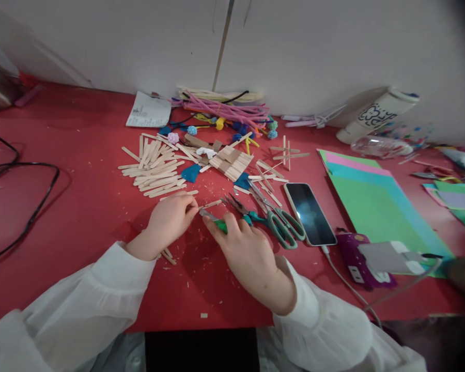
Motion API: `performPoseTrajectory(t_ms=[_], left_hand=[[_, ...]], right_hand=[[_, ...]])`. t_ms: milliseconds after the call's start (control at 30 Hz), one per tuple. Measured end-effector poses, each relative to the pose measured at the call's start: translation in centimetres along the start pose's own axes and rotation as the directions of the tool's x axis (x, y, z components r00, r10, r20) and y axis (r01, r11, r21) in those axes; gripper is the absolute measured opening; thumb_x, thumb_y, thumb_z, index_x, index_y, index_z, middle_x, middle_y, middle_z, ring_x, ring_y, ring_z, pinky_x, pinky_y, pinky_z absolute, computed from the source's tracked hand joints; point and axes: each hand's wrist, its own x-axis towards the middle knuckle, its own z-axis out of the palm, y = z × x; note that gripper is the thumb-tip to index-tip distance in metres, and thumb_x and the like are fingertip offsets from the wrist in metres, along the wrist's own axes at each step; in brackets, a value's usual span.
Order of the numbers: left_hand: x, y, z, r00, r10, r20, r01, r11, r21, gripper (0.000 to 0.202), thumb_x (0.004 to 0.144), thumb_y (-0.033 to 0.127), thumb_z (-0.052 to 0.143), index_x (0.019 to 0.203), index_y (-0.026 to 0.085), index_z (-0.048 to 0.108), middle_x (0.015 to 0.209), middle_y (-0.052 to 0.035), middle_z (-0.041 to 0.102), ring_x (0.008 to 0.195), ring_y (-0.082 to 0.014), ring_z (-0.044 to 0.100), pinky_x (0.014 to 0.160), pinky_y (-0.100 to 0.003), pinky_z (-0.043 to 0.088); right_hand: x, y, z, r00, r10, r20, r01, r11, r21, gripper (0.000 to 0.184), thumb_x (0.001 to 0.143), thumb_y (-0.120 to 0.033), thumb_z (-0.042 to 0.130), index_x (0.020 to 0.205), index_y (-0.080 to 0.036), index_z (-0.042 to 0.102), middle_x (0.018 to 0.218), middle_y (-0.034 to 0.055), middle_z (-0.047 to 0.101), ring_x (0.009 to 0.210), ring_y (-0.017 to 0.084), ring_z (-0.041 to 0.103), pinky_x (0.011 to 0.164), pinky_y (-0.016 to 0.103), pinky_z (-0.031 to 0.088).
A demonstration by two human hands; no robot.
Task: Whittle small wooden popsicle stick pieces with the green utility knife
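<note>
My right hand (248, 253) is closed around a green utility knife (220, 225), its blade pointing left toward my other hand. Fingers pinched, my left hand (172, 223) holds a thin wooden craft stick (211, 204) against the table, and the blade lies close to the stick. Whether the blade touches the wood I cannot tell. Just beyond my hands spreads a heap of craft sticks (158, 168). Pliers (240, 206) with teal handles and grey-green scissors (281, 222) lie right of the knife. Small wood shavings are scattered on the red table (201, 289).
A phone (310, 213) on a cable, a purple box (358, 256) and coloured paper (375, 196) lie to the right. Pink pipe cleaners (228, 107) and a white slip (149, 111) sit at the back. A tumbler (377, 114) leans against the wall. A black cable (42, 165) loops at left.
</note>
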Motion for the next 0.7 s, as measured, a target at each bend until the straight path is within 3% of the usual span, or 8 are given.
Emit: performPoseTrajectory(t_ms=[200,400,567,700], left_hand=[[-0.1,-0.1,0.1,1.000,-0.004,-0.002,0.004,1.000,-0.002,0.015,0.083,0.022,0.047,0.074,0.019,0.060,0.082,-0.0041,0.063,0.073,-0.0175,0.058,0.063,-0.028,0.038],[-0.2,0.0,0.0,1.000,0.005,-0.006,-0.005,1.000,-0.017,0.014,0.082,0.021,0.047,0.075,0.019,0.059,0.079,-0.0027,0.063,0.072,-0.0167,0.057,0.061,-0.026,0.037],[-0.3,0.1,0.0,1.000,0.018,0.010,-0.018,0.998,-0.060,0.015,0.083,0.026,0.048,0.084,0.020,0.061,0.078,-0.0009,0.064,0.066,-0.0143,0.056,0.057,-0.025,0.036],[-0.2,0.0,0.1,0.998,0.056,0.000,-0.056,0.996,-0.069,0.017,0.084,0.024,0.046,0.081,0.020,0.063,0.085,-0.0013,0.065,0.069,-0.0142,0.058,0.061,-0.025,0.038]], right_hand=[[-0.3,0.9,0.2,0.998,0.036,0.046,-0.039,0.997,0.073,0.058,0.086,-0.007,0.038,0.138,-0.032,0.035,0.105,0.0097,0.058,0.070,0.016,0.062,0.050,0.024,0.042],[-0.7,1.9,1.2,0.995,0.083,0.047,-0.094,0.949,0.299,0.057,0.085,-0.011,0.039,0.140,-0.025,0.034,0.101,0.0098,0.063,0.064,0.017,0.065,0.046,0.024,0.045],[-0.4,2.9,1.7,0.998,0.063,0.017,-0.058,0.735,0.676,0.053,0.086,-0.016,0.038,0.138,-0.014,0.037,0.115,0.0125,0.063,0.093,0.023,0.065,0.076,0.034,0.054],[-0.1,3.2,1.9,0.996,0.087,0.006,-0.060,0.627,0.777,0.050,0.083,-0.015,0.041,0.133,-0.014,0.044,0.121,0.0113,0.061,0.103,0.024,0.062,0.087,0.038,0.051]])
